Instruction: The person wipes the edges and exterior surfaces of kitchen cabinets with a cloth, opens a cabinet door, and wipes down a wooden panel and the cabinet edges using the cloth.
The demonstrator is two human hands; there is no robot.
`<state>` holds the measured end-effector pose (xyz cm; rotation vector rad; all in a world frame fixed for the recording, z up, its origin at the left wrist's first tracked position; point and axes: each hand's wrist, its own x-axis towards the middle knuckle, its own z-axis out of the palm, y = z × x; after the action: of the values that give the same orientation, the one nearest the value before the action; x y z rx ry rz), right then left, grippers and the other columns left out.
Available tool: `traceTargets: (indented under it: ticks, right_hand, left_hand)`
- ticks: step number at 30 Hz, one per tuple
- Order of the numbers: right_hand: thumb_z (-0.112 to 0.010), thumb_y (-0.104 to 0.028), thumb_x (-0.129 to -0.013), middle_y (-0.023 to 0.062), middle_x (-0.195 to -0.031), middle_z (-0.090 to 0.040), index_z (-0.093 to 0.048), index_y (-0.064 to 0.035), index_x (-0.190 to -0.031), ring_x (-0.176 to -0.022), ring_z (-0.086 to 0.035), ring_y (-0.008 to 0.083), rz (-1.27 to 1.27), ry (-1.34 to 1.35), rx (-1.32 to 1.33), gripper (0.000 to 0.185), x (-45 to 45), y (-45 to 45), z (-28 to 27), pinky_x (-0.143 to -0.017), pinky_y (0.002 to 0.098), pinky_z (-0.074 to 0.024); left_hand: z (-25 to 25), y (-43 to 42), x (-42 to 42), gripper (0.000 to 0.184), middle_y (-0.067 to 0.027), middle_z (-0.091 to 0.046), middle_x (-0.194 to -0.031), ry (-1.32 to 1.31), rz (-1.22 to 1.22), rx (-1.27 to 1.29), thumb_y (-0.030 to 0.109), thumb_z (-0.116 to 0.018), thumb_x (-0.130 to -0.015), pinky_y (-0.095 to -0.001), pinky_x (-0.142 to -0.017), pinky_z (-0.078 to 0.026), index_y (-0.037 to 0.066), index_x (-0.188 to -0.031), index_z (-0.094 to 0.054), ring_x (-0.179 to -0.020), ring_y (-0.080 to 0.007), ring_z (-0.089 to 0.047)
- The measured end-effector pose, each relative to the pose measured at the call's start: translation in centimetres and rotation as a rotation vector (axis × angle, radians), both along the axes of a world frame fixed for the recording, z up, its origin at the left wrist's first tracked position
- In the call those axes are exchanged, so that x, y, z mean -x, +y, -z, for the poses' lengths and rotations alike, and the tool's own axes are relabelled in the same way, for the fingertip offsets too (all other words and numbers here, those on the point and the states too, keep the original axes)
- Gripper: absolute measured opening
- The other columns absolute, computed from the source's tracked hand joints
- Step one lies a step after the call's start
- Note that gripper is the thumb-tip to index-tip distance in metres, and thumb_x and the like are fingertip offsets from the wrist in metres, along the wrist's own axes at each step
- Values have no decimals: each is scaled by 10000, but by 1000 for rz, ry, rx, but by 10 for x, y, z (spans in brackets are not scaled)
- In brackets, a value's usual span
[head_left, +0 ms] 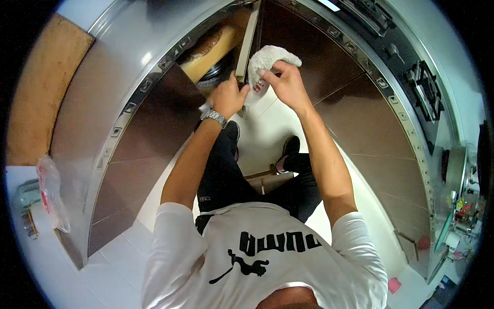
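My right hand (pixel 287 86) grips a white cloth (pixel 270 57), thumb on top and fingers bent over it. The cloth hangs beside the light edge of an open cabinet door (pixel 248 44). Close by on the left, my left hand (pixel 229 96), with a metal watch (pixel 214 118) at the wrist, has its fingers curled near the lower end of that edge. What those fingers hold, if anything, is hidden. A small whitish patch shows beside this hand. Inside the open cabinet behind it are a round wooden board (pixel 218 54) and dark round cookware (pixel 212 74).
Dark brown cabinet fronts (pixel 373 121) curve round both sides. A gas stove (pixel 426 90) is on the right counter. On the left counter are a wooden board (pixel 46 92) and a plastic bag (pixel 51 193). My feet stand on the pale floor (pixel 262 134).
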<state>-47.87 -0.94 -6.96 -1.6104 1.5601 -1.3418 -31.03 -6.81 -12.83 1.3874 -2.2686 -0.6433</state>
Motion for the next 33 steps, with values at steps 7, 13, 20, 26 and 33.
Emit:
traceTargets:
  ticks: [7,13,20,26,33]
  right_hand:
    - [-699,-80,-790,75,-658,-577,-614,43,-802,-626,-494,70,-139,285,-45,150,-22,-29,-7,-542,280,-435]
    - [-711,-161,-782,133,-659,-594,-622,32,-845,-562,-539,147,-60,422,-140,221,-21,-55,-23,-550,325,-447]
    - [-704,-181,-778,173,-628,-577,-592,7,-823,-556,-575,238,-35,533,-77,223,-29,-39,-27,-561,352,-445]
    - [-672,-272,-764,177,-710,-633,-622,-64,-864,-725,-623,377,95,639,25,237,-29,-54,-28,-640,455,-491]
    - [-672,-250,-754,171,-721,-635,-621,-65,-859,-715,-622,376,-15,616,-67,219,-34,-34,-32,-636,464,-486]
  left_hand:
    - [2,1,1,378,-253,-621,-738,-14,28,99,176,-607,-753,-495,-658,-494,-81,-1021,-535,-715,-403,-623]
    - [1,6,0,329,-235,-623,-710,41,-17,189,169,-585,-760,-484,-619,-502,-78,-971,-535,-670,-392,-624]
    - [5,4,2,372,-220,-634,-715,-18,-33,182,231,-593,-796,-472,-599,-510,-63,-1015,-527,-664,-378,-635]
    - [4,7,5,297,-218,-634,-705,12,-52,161,195,-585,-788,-473,-600,-511,-49,-951,-540,-661,-380,-634]
    - [6,4,5,310,-219,-628,-691,-11,-47,162,208,-604,-799,-479,-602,-506,-59,-945,-539,-652,-384,-629]
